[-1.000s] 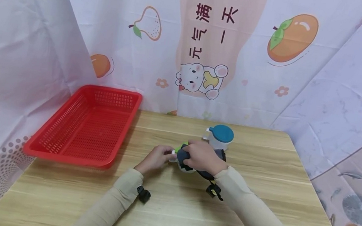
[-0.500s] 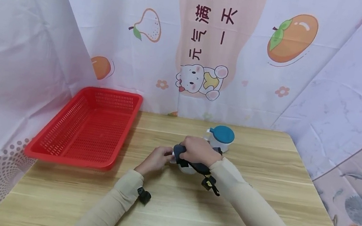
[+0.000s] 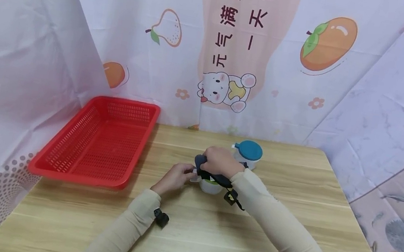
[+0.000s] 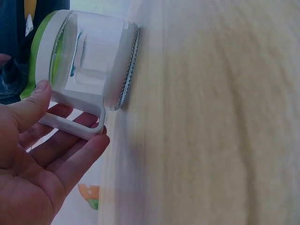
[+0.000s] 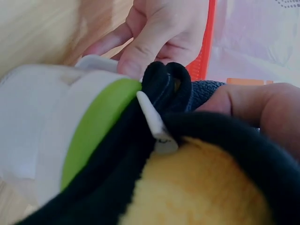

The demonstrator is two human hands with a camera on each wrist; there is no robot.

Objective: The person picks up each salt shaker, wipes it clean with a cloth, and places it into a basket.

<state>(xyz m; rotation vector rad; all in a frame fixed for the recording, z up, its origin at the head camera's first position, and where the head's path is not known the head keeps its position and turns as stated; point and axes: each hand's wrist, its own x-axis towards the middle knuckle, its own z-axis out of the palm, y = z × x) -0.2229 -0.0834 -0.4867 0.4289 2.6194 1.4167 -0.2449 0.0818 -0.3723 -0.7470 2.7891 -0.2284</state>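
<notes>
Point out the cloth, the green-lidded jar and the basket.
Cloth [image 5: 192, 183], right wrist view: its yellow side.
Green-lidded jar [image 4: 93, 54], left wrist view: its clear body.
Basket [image 3: 107, 142], head view: its floor.

A red basket [image 3: 76, 178] sits at the left of the desk [image 3: 184, 245]. A blue-lidded jar [image 3: 251, 151] stands near the back. Behind hangs a white sheet [image 3: 126, 1] with fruit pictures [image 3: 328, 45].
</notes>
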